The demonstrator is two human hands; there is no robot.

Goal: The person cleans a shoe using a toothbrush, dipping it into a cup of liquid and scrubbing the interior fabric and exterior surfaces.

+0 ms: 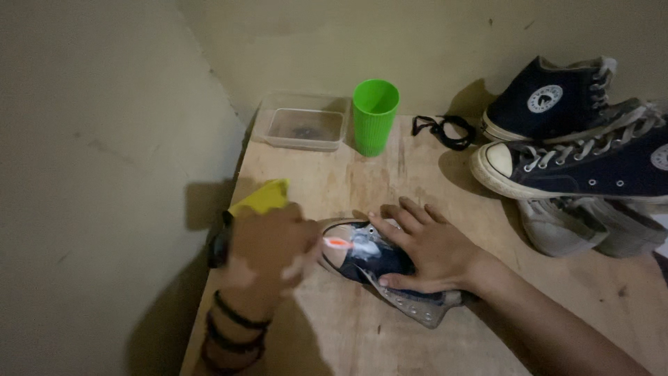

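A dark blue high-top sneaker [376, 263] without laces lies on its side on the wooden table [348, 181], with white foam on its toe area. My right hand [428, 247] presses flat on the shoe's upper and holds it down. My left hand [268, 244], blurred, grips a small brush with an orange and white head [339, 242] that touches the toe of the shoe. Black bands circle my left wrist.
A green ribbed cup [374, 115] and a clear plastic tub [304, 124] stand at the back. A yellow cloth [263, 197] lies at the left edge, black laces [443, 130] behind. Other sneakers [577, 150] are piled at the right against the wall.
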